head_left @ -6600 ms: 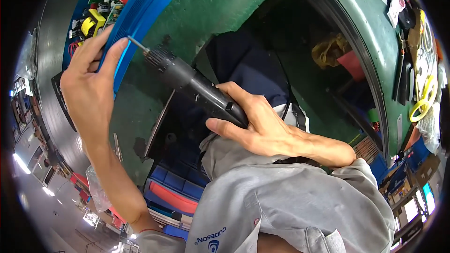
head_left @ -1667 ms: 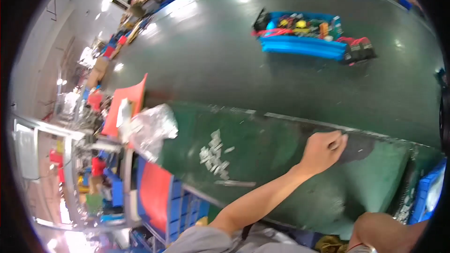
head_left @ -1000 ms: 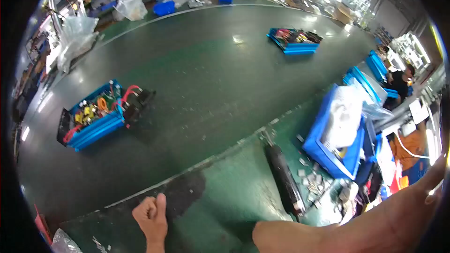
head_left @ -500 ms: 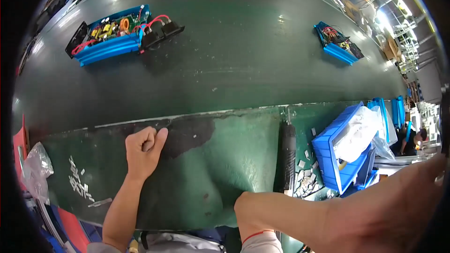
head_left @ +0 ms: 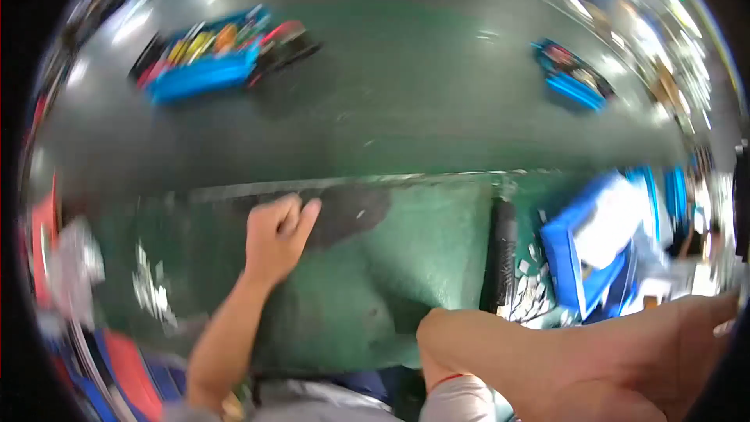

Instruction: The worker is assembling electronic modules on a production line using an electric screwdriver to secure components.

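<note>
Right, the left hand [head_left: 275, 236] is down on the green desk [head_left: 406, 266], curled into a loose fist, its fingers [head_left: 306, 216] folded in and holding nothing, knuckles pressing at the edge of a dark worn patch [head_left: 348, 212] in the desk's surface. That patch is a smudged grey-black oval, dull against the green, sitting just below the pale metal strip [head_left: 367, 182] that separates the desk from the wide dark conveyor belt [head_left: 406, 101] beyond it.

Over on the other side, the right forearm [head_left: 562, 352] sweeps huge across the lower right corner, and the right hand [head_left: 715, 320] runs off at the rim, so whether its fingers are open or closed I cannot tell.

Count time. Two blue trays ride the belt: one tray at upper left [head_left: 205, 70], stuffed with yellow, orange and red parts and dark pieces trailing off its right end, and one smaller tray at upper right [head_left: 574, 76]. One black bar-shaped object [head_left: 501, 254] lies upright on the desk, well right of the fist. Just beside it, small pale bits [head_left: 531, 297] are scattered, too blurred to count, and one blue bin [head_left: 582, 258] holding something white stands next to them. One crumpled clear plastic bag [head_left: 74, 273] sits at far left.
</note>
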The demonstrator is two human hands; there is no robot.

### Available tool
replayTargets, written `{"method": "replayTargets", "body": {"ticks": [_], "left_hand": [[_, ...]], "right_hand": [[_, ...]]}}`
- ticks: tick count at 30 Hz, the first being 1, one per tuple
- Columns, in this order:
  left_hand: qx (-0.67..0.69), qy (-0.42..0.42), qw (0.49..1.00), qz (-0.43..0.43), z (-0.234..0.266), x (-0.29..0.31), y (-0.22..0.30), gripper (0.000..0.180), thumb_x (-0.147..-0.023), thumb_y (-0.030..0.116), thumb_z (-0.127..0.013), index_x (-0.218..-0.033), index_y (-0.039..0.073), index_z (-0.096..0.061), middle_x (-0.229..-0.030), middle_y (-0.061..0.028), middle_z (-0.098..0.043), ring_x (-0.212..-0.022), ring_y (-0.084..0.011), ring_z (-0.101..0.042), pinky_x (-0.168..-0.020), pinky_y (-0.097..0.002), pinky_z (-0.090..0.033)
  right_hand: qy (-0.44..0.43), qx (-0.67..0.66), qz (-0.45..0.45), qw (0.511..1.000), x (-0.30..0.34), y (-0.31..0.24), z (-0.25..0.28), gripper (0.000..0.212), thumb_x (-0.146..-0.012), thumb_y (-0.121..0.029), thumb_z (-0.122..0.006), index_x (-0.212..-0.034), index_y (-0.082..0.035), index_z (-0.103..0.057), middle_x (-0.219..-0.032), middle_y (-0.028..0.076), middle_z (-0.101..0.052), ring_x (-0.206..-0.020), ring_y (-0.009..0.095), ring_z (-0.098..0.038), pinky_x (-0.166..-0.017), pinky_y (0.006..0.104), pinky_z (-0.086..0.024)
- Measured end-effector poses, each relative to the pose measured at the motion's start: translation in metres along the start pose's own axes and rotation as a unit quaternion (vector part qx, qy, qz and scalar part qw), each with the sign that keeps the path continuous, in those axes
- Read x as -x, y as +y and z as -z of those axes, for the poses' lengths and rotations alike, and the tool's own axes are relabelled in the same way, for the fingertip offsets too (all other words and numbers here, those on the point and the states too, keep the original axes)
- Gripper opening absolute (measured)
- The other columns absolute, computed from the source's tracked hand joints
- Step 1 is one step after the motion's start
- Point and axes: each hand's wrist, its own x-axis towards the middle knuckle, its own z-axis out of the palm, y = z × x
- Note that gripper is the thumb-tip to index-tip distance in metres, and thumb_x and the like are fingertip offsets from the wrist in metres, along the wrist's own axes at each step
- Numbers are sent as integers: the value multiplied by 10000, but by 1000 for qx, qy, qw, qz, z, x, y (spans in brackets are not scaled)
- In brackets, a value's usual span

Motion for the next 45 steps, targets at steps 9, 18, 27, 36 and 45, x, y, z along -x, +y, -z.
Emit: {"method": "replayTargets", "body": {"ticks": [9, 18, 27, 36, 45], "left_hand": [[39, -6, 999, 16, 14, 6, 0, 536, -907, 28, -740, -687, 60, -252, -626, 23, -247, -616, -89, -213, -537, -308, -201], [51, 13, 998, 24, 64, 2, -21, 526, -928, -4, -710, -702, 70, -241, -648, 12, -257, -648, -83, -215, -527, -292, -222], [105, 20, 994, 20, 51, 11, -19, 508, -931, 60, -721, -674, 40, -283, -616, -8, -202, -601, -102, -203, -492, -324, -208], [111, -9, 992, 67, 35, -5, -5, 528, -950, 82, -711, -664, 64, -267, -597, 12, -200, -576, -97, -193, -490, -323, -185], [121, -2, 991, 57, 23, -13, -25, 545, -923, 36, -730, -639, 73, -266, -562, 3, -220, -532, -105, -197, -461, -325, -180]], "right_hand": [[80, -47, 53, 994, 5, 2, -22, 457, -1011, -397, -421, -1152, -3, -604, -1069, 180, -612, -1009, 274, -551, -1026, 457, -374], [69, 19, -160, 984, 5, -9, -63, 519, -1010, -335, -436, -1380, 22, -502, -1083, 195, -621, -999, 269, -584, -990, 445, -436], [-396, 179, -344, 832, 61, 125, -116, 252, -968, -209, -592, -1110, -28, -696, -881, 130, -732, -828, 288, -712, -750, 402, -539], [-692, 521, -251, 432, 114, 296, 119, 241, -882, -210, -575, -908, -31, -733, -985, 252, -736, -909, 445, -720, -796, 525, -585], [-510, 500, -486, 504, 182, 439, 230, 470, -939, -423, -589, -964, 36, -688, -935, 244, -726, -852, 352, -727, -684, 459, -585]]}}
